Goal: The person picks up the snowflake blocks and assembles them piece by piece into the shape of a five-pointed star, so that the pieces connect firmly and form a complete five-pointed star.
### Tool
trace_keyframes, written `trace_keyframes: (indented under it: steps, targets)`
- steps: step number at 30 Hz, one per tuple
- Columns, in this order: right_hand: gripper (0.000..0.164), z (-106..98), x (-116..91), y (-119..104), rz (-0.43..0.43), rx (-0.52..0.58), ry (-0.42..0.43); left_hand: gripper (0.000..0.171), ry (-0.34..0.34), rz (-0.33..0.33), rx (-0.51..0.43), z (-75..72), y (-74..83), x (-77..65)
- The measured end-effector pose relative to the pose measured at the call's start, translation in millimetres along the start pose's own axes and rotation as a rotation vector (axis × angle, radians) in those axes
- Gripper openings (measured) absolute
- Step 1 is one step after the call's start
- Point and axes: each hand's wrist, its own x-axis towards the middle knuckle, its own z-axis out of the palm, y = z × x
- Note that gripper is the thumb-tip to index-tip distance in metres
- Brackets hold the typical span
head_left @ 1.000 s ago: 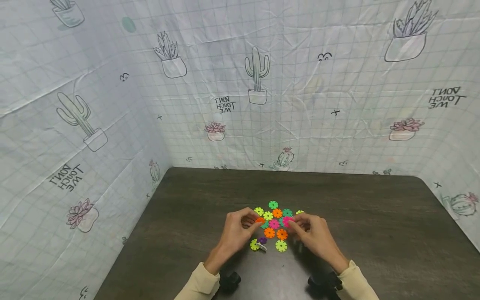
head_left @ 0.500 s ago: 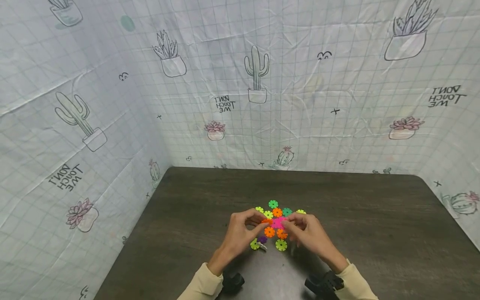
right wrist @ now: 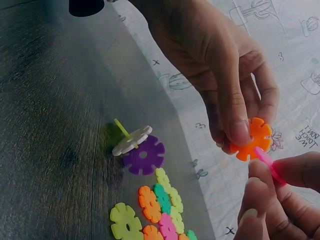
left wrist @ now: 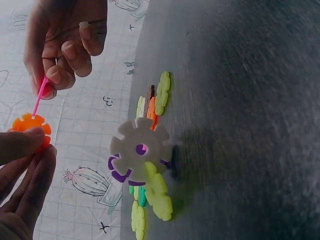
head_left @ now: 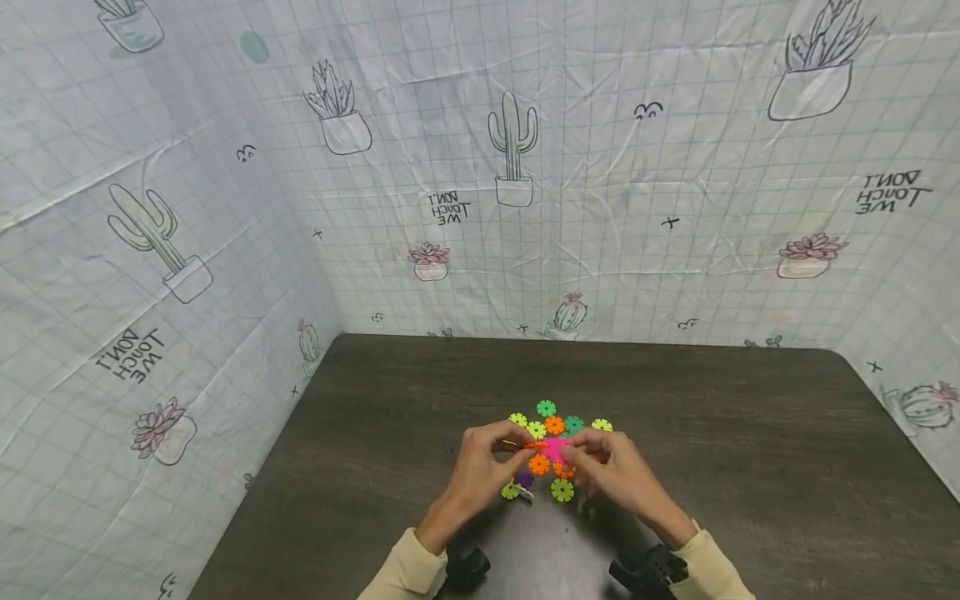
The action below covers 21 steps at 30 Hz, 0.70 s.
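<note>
My left hand [head_left: 483,462] pinches an orange notched flower disc [right wrist: 261,134] between thumb and fingers. In my right hand [head_left: 622,473] a pink notched disc [right wrist: 269,164] is pinched the same way. Both are held above the table, and the pink disc meets the orange one's rim edge-on, roughly crosswise; how deep the notches sit is unclear. Below, a white disc [left wrist: 127,142], a purple disc [right wrist: 144,162] and a yellow-green disc [left wrist: 159,195] stand together, apparently joined, the white one tilted. Fingers partly cover both held discs.
Several loose discs lie flat beyond and under the hands, among them a green disc [head_left: 546,408], an orange disc [head_left: 538,464] and a yellow-green disc [head_left: 562,490]. The dark wooden table [head_left: 405,392] ends at a cactus-print cloth [head_left: 615,275] behind and on both sides.
Both hands have come together over the discs, bringing the orange and pink discs from apart to touching. The orange disc has turned to appear nearly edge-on in the head view.
</note>
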Motion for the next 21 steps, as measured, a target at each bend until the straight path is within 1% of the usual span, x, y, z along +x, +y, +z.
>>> trace_keyframes:
  steps: [4,9,13,17,21]
  targets:
    - [0.035,1.1,-0.4,1.0,0.006,-0.008,-0.004,0.008,-0.010,0.006,0.014,-0.7,-1.1,-1.3]
    - [0.032,1.2,0.4,2.8,0.018,-0.013,-0.013,0.006,-0.024,0.039,0.026,-1.7,-3.1,-3.3]
    - [0.033,0.2,0.0,3.1,0.004,-0.018,-0.034,0.006,-0.043,0.065,0.024,-1.5,-4.7,-4.2]
    - [0.032,0.2,-0.6,1.6,-0.007,-0.023,-0.050,0.006,-0.047,0.088,0.017,-1.7,-4.5,-4.6]
    - [0.032,-1.0,-1.4,0.0,-0.034,-0.019,-0.071,0.006,-0.031,0.145,0.018,-2.8,-4.8,-3.8]
